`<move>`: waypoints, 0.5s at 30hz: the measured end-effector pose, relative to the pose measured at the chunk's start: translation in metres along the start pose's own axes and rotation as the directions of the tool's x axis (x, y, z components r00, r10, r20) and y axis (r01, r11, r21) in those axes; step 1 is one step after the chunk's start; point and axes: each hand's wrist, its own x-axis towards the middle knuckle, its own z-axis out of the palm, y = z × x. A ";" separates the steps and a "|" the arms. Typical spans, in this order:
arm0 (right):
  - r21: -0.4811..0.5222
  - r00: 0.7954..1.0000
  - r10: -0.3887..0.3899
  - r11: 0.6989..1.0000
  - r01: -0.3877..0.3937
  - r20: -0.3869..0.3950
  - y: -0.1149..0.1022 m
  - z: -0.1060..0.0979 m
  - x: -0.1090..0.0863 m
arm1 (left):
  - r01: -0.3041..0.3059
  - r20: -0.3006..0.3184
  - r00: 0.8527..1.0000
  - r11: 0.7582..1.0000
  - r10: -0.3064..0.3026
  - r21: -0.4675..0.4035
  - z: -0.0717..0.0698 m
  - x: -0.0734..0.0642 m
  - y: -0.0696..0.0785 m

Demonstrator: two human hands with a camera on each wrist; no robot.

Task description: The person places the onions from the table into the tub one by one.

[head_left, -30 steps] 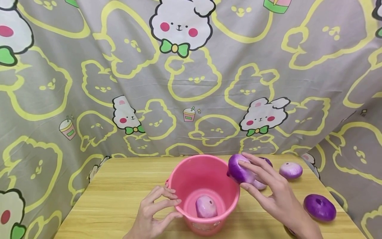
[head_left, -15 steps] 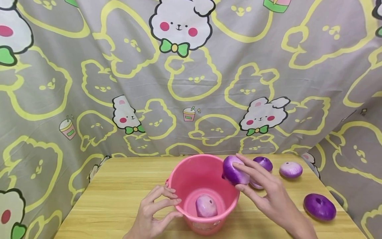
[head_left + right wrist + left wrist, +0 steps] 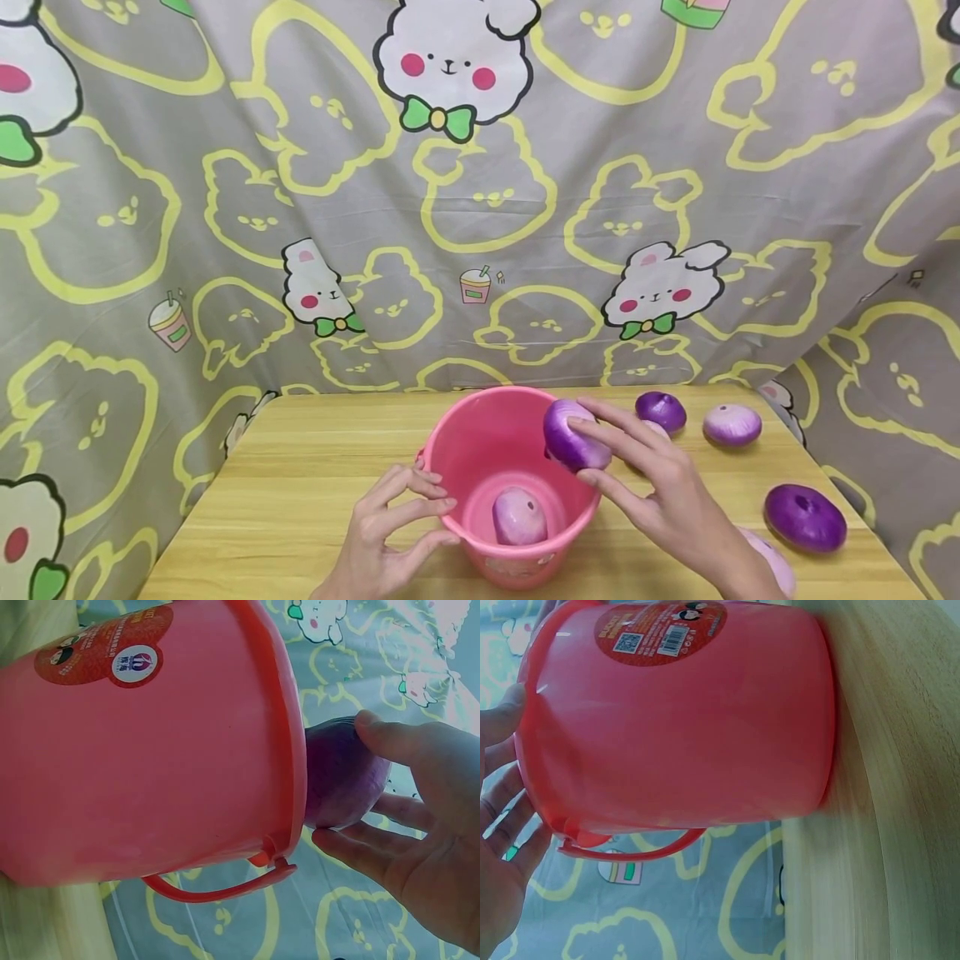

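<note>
A pink bucket (image 3: 480,437) stands on the wooden table with a pale purple onion (image 3: 519,518) lying at its bottom. My left hand (image 3: 393,525) holds the left side of the bucket's rim, fingertips and thumb against it. My right hand (image 3: 660,492) grips a darker purple onion (image 3: 570,440) between thumb and fingers. That onion is over the bucket's right rim, partly above the opening. From the right wrist view, the rim hides part of the held onion (image 3: 345,776). The bucket's handle (image 3: 217,892) hangs down at the far side.
Right of the bucket are a dark onion (image 3: 661,412), a pale onion (image 3: 732,426) and a large flat dark onion (image 3: 806,517). Another pale onion (image 3: 772,560) is partly behind the right forearm, and one more is mostly covered by the right hand. A patterned curtain (image 3: 450,333) hangs behind the table.
The right hand has carried its onion leftward and slightly down, from beside the rim to over the opening, uncovering onions on the right. The left hand and bucket have stayed put.
</note>
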 end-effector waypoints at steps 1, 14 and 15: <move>-0.013 1.000 -0.002 1.000 0.002 0.001 0.000 0.000 0.000 | 0.002 0.001 1.000 1.000 -0.002 0.000 0.000 0.000 0.000; -0.005 0.999 -0.029 1.000 0.029 0.016 0.000 0.002 0.001 | -0.003 -0.001 1.000 1.000 0.003 -0.001 0.001 -0.001 0.000; -0.009 0.999 -0.033 0.999 0.033 0.014 0.001 0.003 0.000 | -0.002 0.000 1.000 1.000 0.002 -0.002 0.001 -0.001 0.000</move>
